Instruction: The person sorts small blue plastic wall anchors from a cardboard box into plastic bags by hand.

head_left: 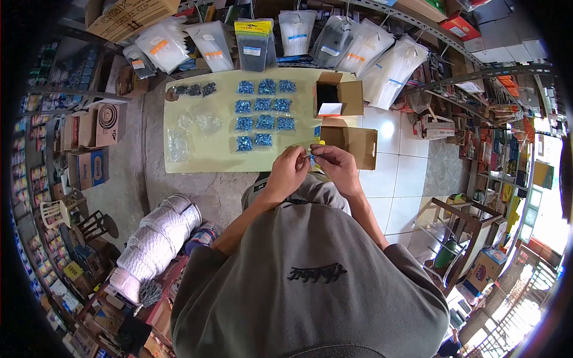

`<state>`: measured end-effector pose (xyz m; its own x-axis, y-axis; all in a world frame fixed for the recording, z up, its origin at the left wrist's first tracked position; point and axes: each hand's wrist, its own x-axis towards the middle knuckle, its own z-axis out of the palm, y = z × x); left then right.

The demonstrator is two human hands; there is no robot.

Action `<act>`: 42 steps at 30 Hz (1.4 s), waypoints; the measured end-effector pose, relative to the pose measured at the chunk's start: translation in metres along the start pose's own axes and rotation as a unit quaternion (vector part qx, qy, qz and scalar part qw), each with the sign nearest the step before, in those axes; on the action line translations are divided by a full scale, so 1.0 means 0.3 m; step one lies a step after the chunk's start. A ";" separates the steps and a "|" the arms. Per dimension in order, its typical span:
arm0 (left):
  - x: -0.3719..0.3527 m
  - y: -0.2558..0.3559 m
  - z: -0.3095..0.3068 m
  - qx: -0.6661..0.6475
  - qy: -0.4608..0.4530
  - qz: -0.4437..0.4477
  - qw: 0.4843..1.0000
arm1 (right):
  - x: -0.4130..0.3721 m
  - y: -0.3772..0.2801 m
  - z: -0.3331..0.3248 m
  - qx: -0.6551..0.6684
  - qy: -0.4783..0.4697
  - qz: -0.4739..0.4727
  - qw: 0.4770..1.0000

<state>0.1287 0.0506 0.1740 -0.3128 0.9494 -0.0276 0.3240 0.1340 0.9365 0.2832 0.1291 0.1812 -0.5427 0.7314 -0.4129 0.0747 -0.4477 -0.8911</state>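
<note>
My left hand point(289, 173) and my right hand point(337, 169) meet over the front edge of the pale yellow table point(209, 162). Fingertips of both hands pinch a small plastic bag point(311, 159) with something blue showing in it; most of it is hidden by the fingers. Beyond my hands, several clear bags of small blue pieces point(262, 104) lie in neat rows. Close to my right hand is an open cardboard box point(366, 149). Behind it stands another open box point(352, 98) with black contents and a white card.
Clear empty-looking bags point(177, 145) and small bags of dark pieces point(194, 90) lie on the table's left. Packs of cable ties point(296, 33) hang along the back shelf. A large rope roll point(158, 238) stands at left; a wooden-topped metal frame point(456, 209) stands at right.
</note>
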 end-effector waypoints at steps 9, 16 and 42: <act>0.003 0.002 -0.005 0.007 -0.010 0.000 1.000 | -0.014 -0.045 0.012 -0.106 0.017 -0.066 0.992; 0.004 0.005 -0.009 0.001 -0.001 0.010 1.000 | -0.013 -0.041 -0.008 -0.097 -0.003 -0.050 0.994; -0.001 -0.017 -0.002 0.006 0.067 -0.023 0.997 | 0.320 0.598 -0.358 -0.648 -0.180 -0.062 0.738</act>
<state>0.1264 0.0495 0.1695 -0.4436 0.8959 -0.0234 0.3171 0.1813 0.9309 0.3342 0.1743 -0.0385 -0.7814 0.4378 -0.4447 0.6170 0.6489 -0.4452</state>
